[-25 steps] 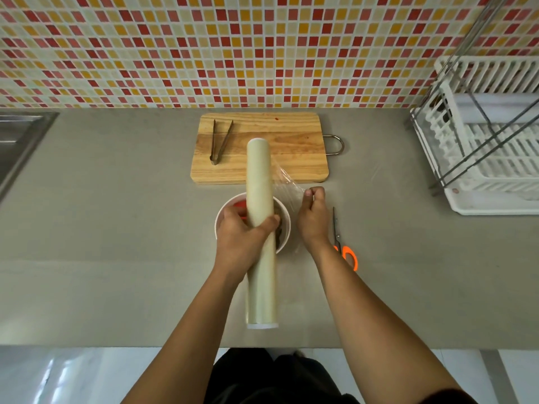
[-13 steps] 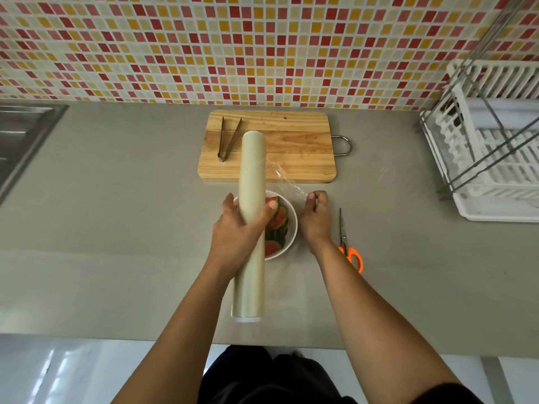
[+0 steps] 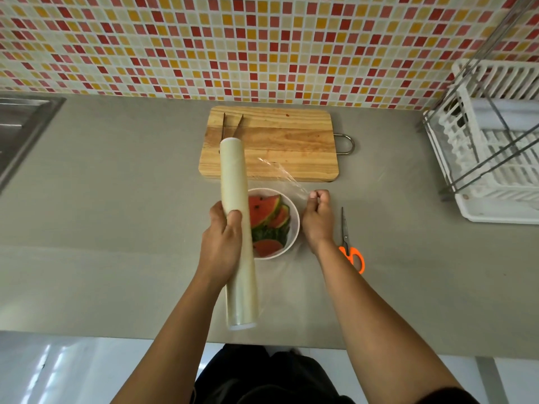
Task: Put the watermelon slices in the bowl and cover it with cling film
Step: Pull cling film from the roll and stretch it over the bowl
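Head view: left hand [image 3: 220,243] is gripping the roll [image 3: 233,176], its long axis running away from the person, far end pointing at the board [image 3: 277,141] and overlapping the tongs [image 3: 232,126]. Right hand [image 3: 318,220] is pinching the film [image 3: 280,176] edge above the bowl [image 3: 296,225] holding slices [image 3: 262,212]. Roll is hiding the bowl's left rim. Scissors [image 3: 347,237] are lying just right of the right wrist.

Forearms [image 3: 376,310] bare; black clothing [image 3: 271,380] below; dark sleeve edge [image 3: 449,399] on right arm.
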`<state>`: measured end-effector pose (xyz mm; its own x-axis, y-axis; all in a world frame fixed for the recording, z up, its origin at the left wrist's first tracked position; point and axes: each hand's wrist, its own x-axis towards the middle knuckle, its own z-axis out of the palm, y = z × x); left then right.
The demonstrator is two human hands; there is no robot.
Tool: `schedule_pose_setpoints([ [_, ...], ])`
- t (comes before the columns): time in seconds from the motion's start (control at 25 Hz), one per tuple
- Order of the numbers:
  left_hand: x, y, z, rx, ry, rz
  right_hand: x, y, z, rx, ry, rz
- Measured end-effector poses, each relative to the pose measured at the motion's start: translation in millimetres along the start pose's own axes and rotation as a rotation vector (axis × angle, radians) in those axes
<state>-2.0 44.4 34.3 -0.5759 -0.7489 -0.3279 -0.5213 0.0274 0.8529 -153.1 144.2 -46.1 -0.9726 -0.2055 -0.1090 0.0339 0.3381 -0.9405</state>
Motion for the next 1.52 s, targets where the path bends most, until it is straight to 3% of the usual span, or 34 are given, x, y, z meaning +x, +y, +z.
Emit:
schedule_pose_setpoints([
  [0.32, 7.5, -3.8, -11.4, 0.115, 0.131, 0.073, 1.3, -3.1, -0.8, -0.055, 0.015, -0.031],
  [0.56, 12.7, -15.7, -27.3, 0.002, 0.079, -0.032, 3.4, -3.9, -1.0, -0.108, 0.022, -0.044],
  [1.16, 22.2, -18.4, -29.6, 0.181, 0.092, 0.006, 7.5, -0.6, 1.7, -0.065, -0.002, 0.006],
  [1.4, 23.5, -20.2, -34.0, 0.162, 0.104, 0.047, 7.7, -1.7, 1.0, -0.078, 0.006, 0.005],
  [1.52, 28.7, -22.5, -36.8, 0.095, 0.065, -0.022, 8.0, -1.8, 1.4, -0.095, 0.009, 0.007],
])
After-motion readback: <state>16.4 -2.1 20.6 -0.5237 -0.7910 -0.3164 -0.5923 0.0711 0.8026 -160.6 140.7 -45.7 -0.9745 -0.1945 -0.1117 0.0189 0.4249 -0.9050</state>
